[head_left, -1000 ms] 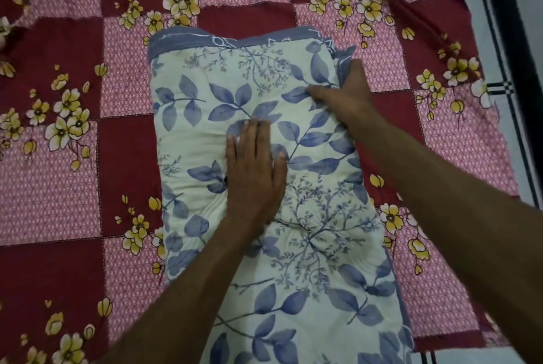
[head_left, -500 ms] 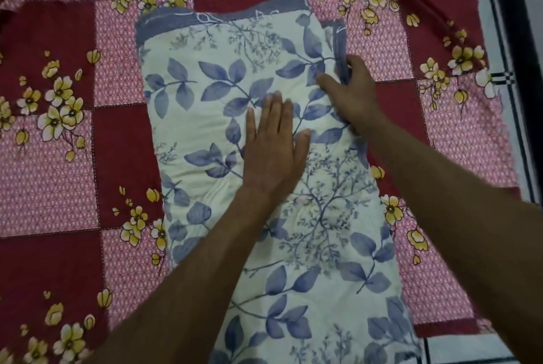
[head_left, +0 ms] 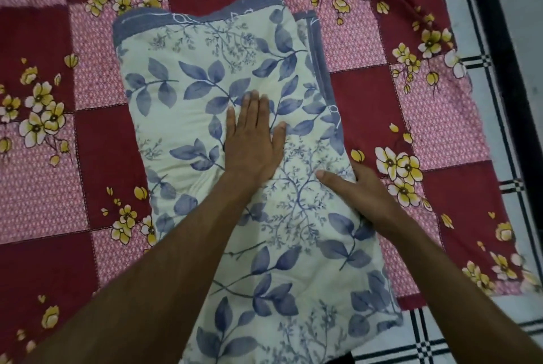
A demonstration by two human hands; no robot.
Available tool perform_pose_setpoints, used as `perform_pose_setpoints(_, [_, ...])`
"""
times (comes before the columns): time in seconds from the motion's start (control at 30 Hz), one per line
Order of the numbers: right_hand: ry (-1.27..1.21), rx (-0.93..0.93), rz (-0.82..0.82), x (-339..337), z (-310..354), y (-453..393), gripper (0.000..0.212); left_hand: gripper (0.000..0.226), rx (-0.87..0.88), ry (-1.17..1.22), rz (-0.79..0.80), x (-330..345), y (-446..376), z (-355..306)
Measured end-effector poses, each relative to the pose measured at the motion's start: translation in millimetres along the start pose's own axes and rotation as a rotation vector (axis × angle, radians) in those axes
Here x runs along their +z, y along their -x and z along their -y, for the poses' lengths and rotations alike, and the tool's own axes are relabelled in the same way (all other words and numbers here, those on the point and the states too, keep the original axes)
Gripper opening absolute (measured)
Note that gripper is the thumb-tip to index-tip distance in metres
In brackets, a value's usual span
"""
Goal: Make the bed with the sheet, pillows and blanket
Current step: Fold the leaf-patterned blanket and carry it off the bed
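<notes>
Since the earlier frames the right hand (head_left: 363, 196) has slid back along the blanket's right edge, from near the far grey-bordered corner to a spot much nearer the person, while the left hand (head_left: 252, 140) has stayed about mid-blanket. The left hand lies flat, palm down, fingers straight and close together with the thumb out to the side, pressing on the blanket (head_left: 205, 75). The right hand rests at the blanket's right edge, thumb stretched over the top surface; its fingers are tucked down at the side of the fold, and whether they grip the edge or only press against it cannot be told

The blanket is a soft, slightly puffy quilted piece, cream with blue leaves and fine blue twigs, trimmed in a grey-blue border with white stitching. It is folded into a long narrow band running from the near edge away across the bed, the border showing at the far end and down the right side. It lies on the sheet (head_left: 367, 108), thin cloth in maroon and pink-dotted squares with yellow-and-white flowers, spread flat with light creases. At the right a white surface with black check lines (head_left: 482, 49) shows beyond the sheet's edge
</notes>
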State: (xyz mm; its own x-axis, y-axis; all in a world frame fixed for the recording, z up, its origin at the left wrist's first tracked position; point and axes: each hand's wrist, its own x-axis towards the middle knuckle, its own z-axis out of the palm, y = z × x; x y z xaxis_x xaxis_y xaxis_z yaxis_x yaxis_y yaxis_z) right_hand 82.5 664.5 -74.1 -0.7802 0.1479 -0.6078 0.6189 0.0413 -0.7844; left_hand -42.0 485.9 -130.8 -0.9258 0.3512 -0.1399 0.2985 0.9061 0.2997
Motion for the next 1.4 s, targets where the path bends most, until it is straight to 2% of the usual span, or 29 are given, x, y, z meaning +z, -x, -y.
perform_pose_setpoints(0.27, [-0.003,0.053,0.078,-22.2,5.5,43.0,0.021,0.071,-0.034,-0.121,0.098,-11.6,-3.0,-8.9])
perform_pose_setpoints(0.37, [-0.008,0.121,0.148,-38.3,-24.0,69.0,0.040,0.070,-0.034,-0.116,0.150,-12.3,-5.5,-11.4])
perform_pose_setpoints(0.43, [0.035,0.176,0.186,-41.4,-55.9,86.7,0.039,0.070,-0.035,-0.124,0.131,-9.8,-5.9,-11.7])
perform_pose_setpoints(0.5, [0.071,0.184,0.087,-37.9,-93.2,101.1,0.023,0.069,-0.036,-0.114,0.090,-5.8,-2.4,-13.4])
perform_pose_setpoints(0.53, [0.083,0.178,0.001,-35.2,-109.8,105.6,0.023,0.069,-0.035,-0.094,0.074,-4.5,0.8,-14.6])
perform_pose_setpoints(0.63, [0.143,0.128,-0.194,-17.2,-132.8,106.6,0.043,0.071,0.034,-0.003,0.006,-1.6,18.4,-18.7])
perform_pose_setpoints(0.77, [0.356,0.033,-0.424,10.7,-141.2,107.4,0.025,0.072,0.135,0.043,-0.025,4.3,55.9,-23.5])
perform_pose_setpoints(0.8, [0.370,0.011,-0.431,13.4,-141.1,111.0,0.029,0.073,0.141,0.026,-0.031,5.7,67.1,-27.1])
perform_pose_setpoints(0.9, [0.181,0.087,-0.378,8.6,-139.9,123.1,0.048,0.072,0.184,-0.004,-0.039,8.1,108.6,-40.0])
perform_pose_setpoints(0.97, [0.112,0.068,-0.306,2.2,-136.2,132.9,0.044,0.072,0.300,-0.011,-0.041,14.1,147.3,-41.3])
perform_pose_setpoints(1.03, [0.133,0.062,-0.185,-7.5,-141.7,139.8,0.042,0.075,0.411,-0.024,0.027,19.0,192.6,-39.6])
perform_pose_setpoints(1.1, [0.128,0.126,-0.066,-18.3,-148.0,145.4,0.065,0.076,0.433,-0.008,0.104,26.7,236.2,-35.6])
perform_pose_setpoints(1.17, [0.055,0.168,0.002,-24.8,-150.7,150.8,0.087,0.075,0.417,0.004,0.106,30.4,269.8,-31.3])
perform_pose_setpoints(1.2, [0.019,0.176,0.007,-23.8,-148.4,155.8,0.082,0.075,0.410,-0.004,0.119,30.1,282.4,-29.0])
perform_pose_setpoints(1.3, [-0.036,0.163,-0.030,-14.9,-144.1,164.8,0.030,0.088,0.403,-0.035,0.225,24.6,312.0,-25.3])
perform_pose_setpoints(1.33, [-0.038,0.163,-0.057,-10.5,-140.8,169.6,0.025,0.094,0.412,-0.082,0.257,20.5,323.5,-23.4])
perform_pose_setpoints(1.4, [-0.030,0.173,-0.104,-3.9,-130.8,178.6,0.037,0.099,0.391,-0.174,0.261,11.3,346.8,-14.5])
